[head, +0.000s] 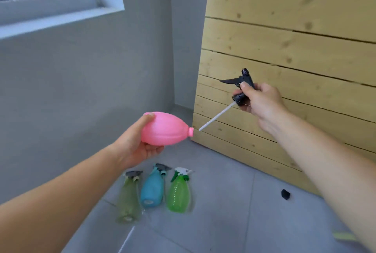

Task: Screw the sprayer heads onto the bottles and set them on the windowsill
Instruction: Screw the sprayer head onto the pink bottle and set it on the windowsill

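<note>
My left hand [135,145] grips a pink bottle [164,128] on its side, its threaded neck pointing right. My right hand [262,102] holds a black sprayer head [242,85] by its collar, up and to the right of the bottle. The head's white dip tube [215,117] slants down-left, its tip just short of the bottle's mouth. On the floor below lie three bottles with sprayer heads on them: a pale olive one [128,197], a blue one [152,187] and a bright green one [179,191]. The white windowsill [61,21] runs along the upper left.
A wooden plank wall [284,49] fills the right side and meets the grey wall in a corner. A small black piece [285,194] lies on the grey tiled floor near the planks. A yellow-green thing [343,235] shows at the lower right edge.
</note>
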Action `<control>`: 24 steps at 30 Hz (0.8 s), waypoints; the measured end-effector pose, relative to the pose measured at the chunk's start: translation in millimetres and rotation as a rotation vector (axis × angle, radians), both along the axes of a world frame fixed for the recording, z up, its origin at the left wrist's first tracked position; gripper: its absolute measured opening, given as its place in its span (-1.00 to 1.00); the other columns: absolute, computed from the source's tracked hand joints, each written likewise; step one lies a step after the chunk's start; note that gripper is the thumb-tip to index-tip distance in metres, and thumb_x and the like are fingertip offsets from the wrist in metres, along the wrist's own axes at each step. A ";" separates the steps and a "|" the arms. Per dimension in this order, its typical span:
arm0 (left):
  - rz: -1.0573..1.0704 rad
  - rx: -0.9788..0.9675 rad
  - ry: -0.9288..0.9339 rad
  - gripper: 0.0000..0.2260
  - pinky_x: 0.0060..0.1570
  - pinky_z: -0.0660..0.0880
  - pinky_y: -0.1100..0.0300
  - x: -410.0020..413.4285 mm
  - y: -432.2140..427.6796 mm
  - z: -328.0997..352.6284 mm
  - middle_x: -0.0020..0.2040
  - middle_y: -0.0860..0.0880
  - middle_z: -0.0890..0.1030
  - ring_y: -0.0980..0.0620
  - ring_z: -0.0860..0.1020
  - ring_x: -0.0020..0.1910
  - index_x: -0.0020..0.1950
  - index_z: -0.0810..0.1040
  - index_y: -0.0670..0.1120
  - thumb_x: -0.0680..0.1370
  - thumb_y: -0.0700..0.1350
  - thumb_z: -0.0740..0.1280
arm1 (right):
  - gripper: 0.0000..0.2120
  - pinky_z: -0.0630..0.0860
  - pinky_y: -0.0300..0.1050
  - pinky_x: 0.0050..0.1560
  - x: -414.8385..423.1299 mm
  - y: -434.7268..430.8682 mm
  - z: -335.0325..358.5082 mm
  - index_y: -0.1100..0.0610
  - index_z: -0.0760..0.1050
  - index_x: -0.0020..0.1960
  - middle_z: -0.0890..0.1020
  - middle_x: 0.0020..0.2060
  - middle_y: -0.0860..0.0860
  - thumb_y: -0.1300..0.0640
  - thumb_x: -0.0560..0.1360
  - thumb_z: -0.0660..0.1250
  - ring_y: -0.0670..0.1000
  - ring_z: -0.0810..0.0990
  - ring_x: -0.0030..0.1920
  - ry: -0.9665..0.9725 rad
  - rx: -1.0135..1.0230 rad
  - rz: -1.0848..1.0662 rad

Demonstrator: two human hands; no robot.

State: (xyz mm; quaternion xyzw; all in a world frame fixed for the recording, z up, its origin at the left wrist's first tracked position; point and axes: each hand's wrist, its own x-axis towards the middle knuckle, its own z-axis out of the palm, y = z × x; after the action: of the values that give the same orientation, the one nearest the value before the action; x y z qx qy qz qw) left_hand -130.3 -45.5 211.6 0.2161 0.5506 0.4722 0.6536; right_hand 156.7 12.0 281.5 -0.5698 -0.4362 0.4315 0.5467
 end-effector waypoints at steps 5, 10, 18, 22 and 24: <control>0.052 0.064 -0.052 -0.79 -0.04 0.58 -0.07 -19.4 -28.3 49.8 0.02 -0.13 0.61 -0.15 0.63 -0.09 0.12 0.52 0.04 0.57 0.10 0.36 | -0.85 0.58 -0.14 -0.23 -27.2 -32.9 44.6 0.17 0.51 0.06 0.73 -0.11 0.08 0.10 0.57 0.32 0.05 0.69 -0.11 0.111 0.102 0.006; 0.066 0.101 -0.121 -0.83 -0.10 0.59 -0.05 -27.5 -55.9 74.5 0.05 -0.12 0.62 -0.16 0.64 -0.08 0.10 0.55 0.09 0.56 0.10 0.38 | -0.74 0.59 -0.09 -0.16 -58.0 -55.3 63.8 0.24 0.48 0.17 0.73 -0.13 0.07 0.11 0.56 0.32 0.05 0.69 -0.12 0.177 0.139 0.044; -0.012 0.165 -0.220 -0.67 -0.14 0.69 0.01 -32.1 -83.1 91.4 0.13 -0.14 0.66 -0.20 0.67 0.00 0.24 0.56 0.06 0.54 0.16 0.39 | -0.80 0.64 0.02 -0.04 -99.3 -89.6 53.6 0.26 0.42 0.14 0.72 -0.09 0.12 0.18 0.58 0.29 0.08 0.69 -0.07 0.288 0.160 0.173; -0.069 0.171 -0.269 -0.64 -0.10 0.68 -0.02 -28.4 -89.6 92.9 0.17 -0.17 0.66 -0.25 0.61 0.12 0.26 0.56 0.03 0.54 0.17 0.37 | -0.83 0.65 0.06 0.00 -106.0 -96.0 47.4 0.27 0.41 0.16 0.71 -0.06 0.17 0.22 0.60 0.25 0.10 0.70 -0.07 0.289 0.188 0.226; -0.065 0.159 -0.282 -0.62 -0.07 0.67 -0.04 -26.8 -90.6 92.6 0.18 -0.18 0.66 -0.25 0.61 0.14 0.28 0.56 0.03 0.54 0.18 0.38 | -0.87 0.64 0.08 0.01 -105.4 -97.5 42.8 0.24 0.42 0.13 0.71 -0.06 0.18 0.21 0.62 0.22 0.12 0.70 -0.06 0.269 0.176 0.270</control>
State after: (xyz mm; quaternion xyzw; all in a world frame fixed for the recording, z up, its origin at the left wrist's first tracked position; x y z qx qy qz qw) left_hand -157.0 -136.1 304.2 0.2165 0.4069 0.5186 0.7201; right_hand 51.3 -85.5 324.3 -0.3937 -0.4675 0.5333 0.5848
